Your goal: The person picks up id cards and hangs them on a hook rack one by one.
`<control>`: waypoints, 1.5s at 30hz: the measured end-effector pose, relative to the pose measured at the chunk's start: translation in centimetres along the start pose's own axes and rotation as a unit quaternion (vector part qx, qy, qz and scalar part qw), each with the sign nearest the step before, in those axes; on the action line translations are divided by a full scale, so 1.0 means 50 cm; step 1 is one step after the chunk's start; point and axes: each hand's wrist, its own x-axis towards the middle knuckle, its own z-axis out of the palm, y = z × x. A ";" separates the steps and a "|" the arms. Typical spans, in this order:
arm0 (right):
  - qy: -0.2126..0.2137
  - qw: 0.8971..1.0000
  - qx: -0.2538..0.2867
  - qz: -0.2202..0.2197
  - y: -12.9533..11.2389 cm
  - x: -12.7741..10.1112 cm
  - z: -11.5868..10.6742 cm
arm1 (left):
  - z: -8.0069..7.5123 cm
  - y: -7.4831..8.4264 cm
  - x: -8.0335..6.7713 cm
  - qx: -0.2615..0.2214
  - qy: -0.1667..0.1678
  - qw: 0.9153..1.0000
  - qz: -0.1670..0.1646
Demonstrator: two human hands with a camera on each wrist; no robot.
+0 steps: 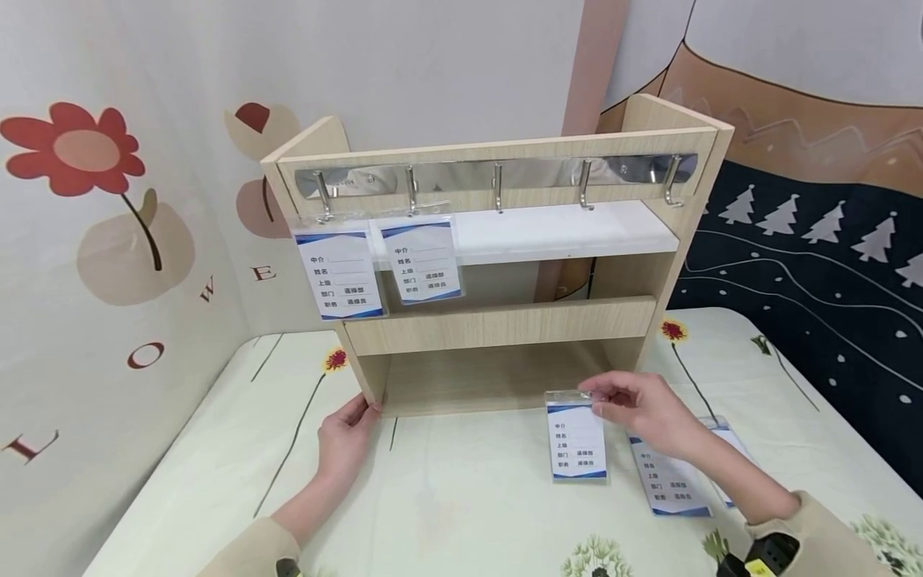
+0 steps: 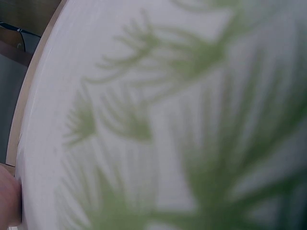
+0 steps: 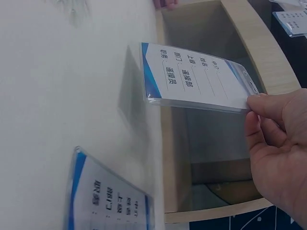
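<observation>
My right hand point(image 1: 652, 409) pinches an ID badge point(image 1: 577, 441) in a clear plastic holder by its top edge. The badge hangs upright above the cloth, in front of the wooden shelf point(image 1: 505, 328). In the right wrist view the thumb and fingertips meet at the slotted end of this badge point(image 3: 192, 79). My left hand point(image 1: 346, 441) holds the lower left corner of the shelf between thumb and fingers; only a bit of a finger point(image 2: 8, 199) shows in the left wrist view. Two more badges, a left one point(image 1: 332, 272) and a right one point(image 1: 421, 260), hang on the shelf's left hooks.
Beside my right forearm, one badge point(image 1: 667, 477) lies partly over another badge point(image 1: 730, 439) on the floral cloth point(image 1: 461, 497). A metal strip with several hooks point(image 1: 497, 188) crosses the shelf's top front. A white board point(image 1: 548, 232) sits below it. Patterned curtains point(image 1: 433, 72) stand behind.
</observation>
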 end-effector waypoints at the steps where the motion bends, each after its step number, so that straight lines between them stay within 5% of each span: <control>1: 0.001 1.000 0.001 -0.002 -0.003 0.002 -0.001 | 0.000 0.000 0.000 -0.001 0.001 1.000 0.000; 15: 0.023 0.999 -0.004 -0.034 -0.063 0.032 -0.018 | 0.004 0.001 0.002 -0.002 -0.006 1.000 0.000; 25: 0.077 0.994 -0.007 -0.074 -0.119 0.072 -0.044 | 0.004 0.002 0.003 -0.009 -0.004 1.000 0.001; 45: 0.110 0.981 0.002 -0.158 -0.166 0.104 -0.045 | 0.000 0.001 0.001 -0.001 0.001 1.000 -0.001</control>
